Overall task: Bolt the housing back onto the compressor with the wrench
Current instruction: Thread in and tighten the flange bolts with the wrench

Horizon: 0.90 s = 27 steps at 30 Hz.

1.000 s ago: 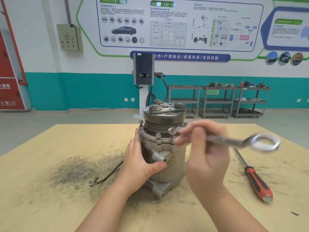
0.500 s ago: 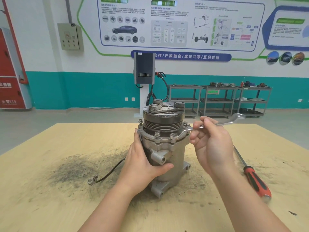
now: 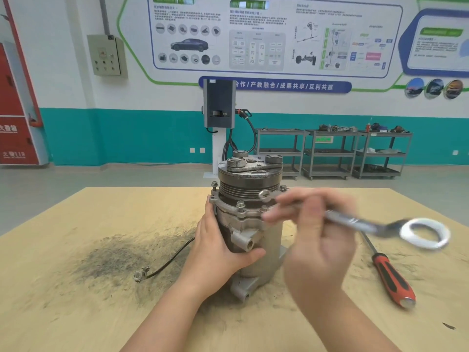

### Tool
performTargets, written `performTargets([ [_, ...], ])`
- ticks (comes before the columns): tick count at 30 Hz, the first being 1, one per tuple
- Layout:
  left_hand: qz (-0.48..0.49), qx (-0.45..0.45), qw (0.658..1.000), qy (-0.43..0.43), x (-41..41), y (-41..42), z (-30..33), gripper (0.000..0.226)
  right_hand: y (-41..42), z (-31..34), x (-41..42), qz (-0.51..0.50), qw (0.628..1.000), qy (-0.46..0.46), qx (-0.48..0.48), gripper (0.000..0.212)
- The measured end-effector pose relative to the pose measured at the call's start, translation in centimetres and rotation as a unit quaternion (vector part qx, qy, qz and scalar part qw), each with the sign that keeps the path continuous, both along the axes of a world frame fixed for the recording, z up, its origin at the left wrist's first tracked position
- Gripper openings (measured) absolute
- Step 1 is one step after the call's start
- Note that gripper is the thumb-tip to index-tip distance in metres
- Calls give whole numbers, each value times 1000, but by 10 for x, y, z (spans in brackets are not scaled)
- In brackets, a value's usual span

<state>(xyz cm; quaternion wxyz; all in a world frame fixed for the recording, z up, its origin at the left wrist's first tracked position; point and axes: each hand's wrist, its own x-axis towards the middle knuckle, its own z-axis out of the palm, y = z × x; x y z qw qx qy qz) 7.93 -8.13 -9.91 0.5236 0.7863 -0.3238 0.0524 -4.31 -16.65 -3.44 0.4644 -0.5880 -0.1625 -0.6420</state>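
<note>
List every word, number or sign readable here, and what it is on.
"合作 / 产教融合 / 成果共享 / 互利共赢": blue banner on the wall.
"火警119": red cabinet, blurred and only partly legible.
Wall posters: print too small to read.
Compressor, wrench, screwdriver: no readable marks.

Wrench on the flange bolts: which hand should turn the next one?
Right. The right hand already holds the wrench, its small ring end just above the flange bolts. The left hand is wrapped around the compressor, steadying it, so it is better kept there.
</note>
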Motion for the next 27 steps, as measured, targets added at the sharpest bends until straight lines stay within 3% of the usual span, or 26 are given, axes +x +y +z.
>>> performTargets([
  [2, -2, 0, 1000, -2, -1, 1, 0, 127, -15, 12, -5, 55, 989, 21, 138, 16],
  [5, -8, 0, 1000, -1, -1, 1, 1, 128, -35, 17, -5, 185, 928, 89, 310, 20],
  [9, -13, -7, 1000, -1, -1, 1, 1, 129, -46, 17, 2, 293, 855, 148, 400, 17],
  [15, -15, -4, 1000, 2, -2, 2, 1, 129, -51, 20, 5, 267, 883, 175, 343, 18],
  [23, -11, 0, 1000, -1, -3, 2, 3, 130, -37, 5, 8, 170, 932, 93, 307, 19],
  [25, -1, 7, 1000, -5, -3, 2, 1, 130, -21, -7, 8, 80, 969, 27, 232, 18],
  [27, 9, 13, 1000, -3, -2, 1, 0, 131, -6, -18, 9, -18, 997, 2, 81, 20],
])
